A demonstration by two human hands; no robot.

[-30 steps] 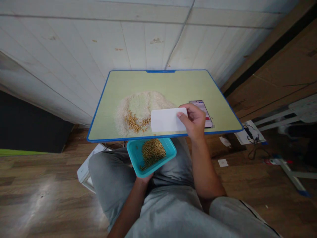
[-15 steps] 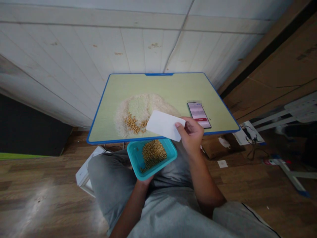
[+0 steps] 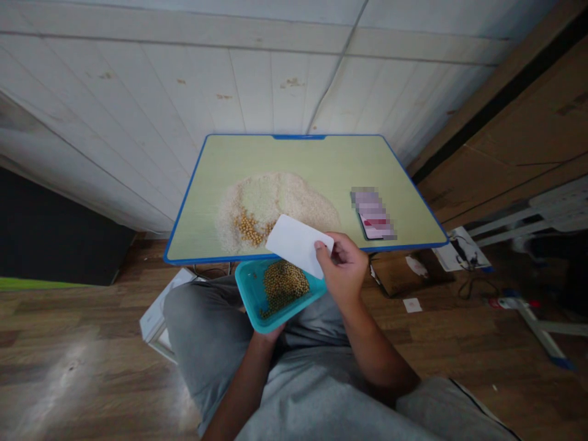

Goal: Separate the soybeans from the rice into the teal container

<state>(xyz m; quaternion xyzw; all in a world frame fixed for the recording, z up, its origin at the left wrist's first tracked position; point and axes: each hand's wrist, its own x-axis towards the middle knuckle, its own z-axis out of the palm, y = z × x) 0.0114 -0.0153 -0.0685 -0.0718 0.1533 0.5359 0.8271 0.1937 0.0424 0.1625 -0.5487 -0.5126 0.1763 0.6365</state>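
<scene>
"Pinching a white card (image 3: pixel 296 241) with the right hand (image 3: pixel 344 263) on my feed: thumb on top, fingers curled behind, clamped on its right end. It's slanted across the near edge of the table (image 3: pixel 358 162) and overlaps the teal tray (image 3: pixel 249 288) in my view."

"Nice. What's the left hand (image 3: pixel 270 334) up to?"

"Propping the tray from below. Fingers are hidden under it, so I honestly can't tell if they're spread or curled. Tray sits above the grey trousers (image 3: pixel 197 331), with a pile of golden beans (image 3: pixel 287 283) inside."

"And up top?"

"I've got a wide patch of pale grains (image 3: pixel 312 205) left of centre, plus loose beans (image 3: pixel 248 229) clustered toward its front, just beside the card. Can't tell from here if they touch. Phone (image 3: pixel 374 214) lies to the right, mostly pixelated for me."

"Further out?"

"White panelled wall (image 3: pixel 184 110) behind, cable (image 3: pixel 337 64) running down it, wood floor (image 3: pixel 92 343) below, brown panels (image 3: pixel 519 141) off right."
</scene>
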